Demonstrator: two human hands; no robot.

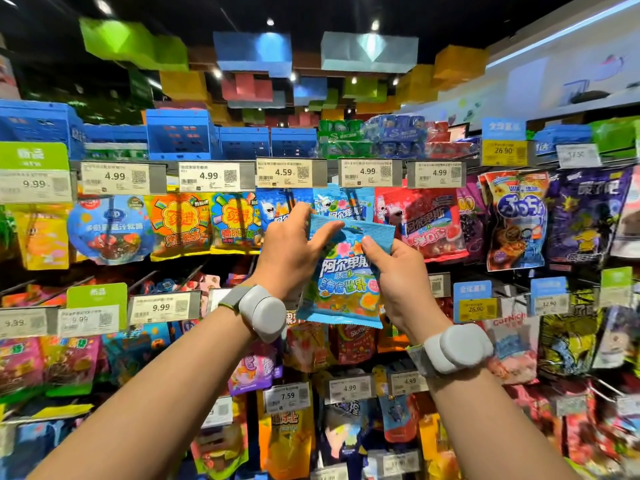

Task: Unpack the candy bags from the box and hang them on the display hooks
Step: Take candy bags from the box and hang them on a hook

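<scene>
Both hands — left hand [294,244], right hand [394,268] — pinch the blue candy bag [341,271] by its top, just below the 4.99 hook row; a missed hang hole could drop it.

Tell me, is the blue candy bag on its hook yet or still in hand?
In hand. Both the left hand and right hand pinch the blue candy bag at its top, held below the price tags.

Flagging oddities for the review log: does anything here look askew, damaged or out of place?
Only the blue candy bag held by both hands, left and right: its top edge is bent and crumpled and it sits tilted, not yet on a hook. The hung bags and white price tags look orderly.
</scene>
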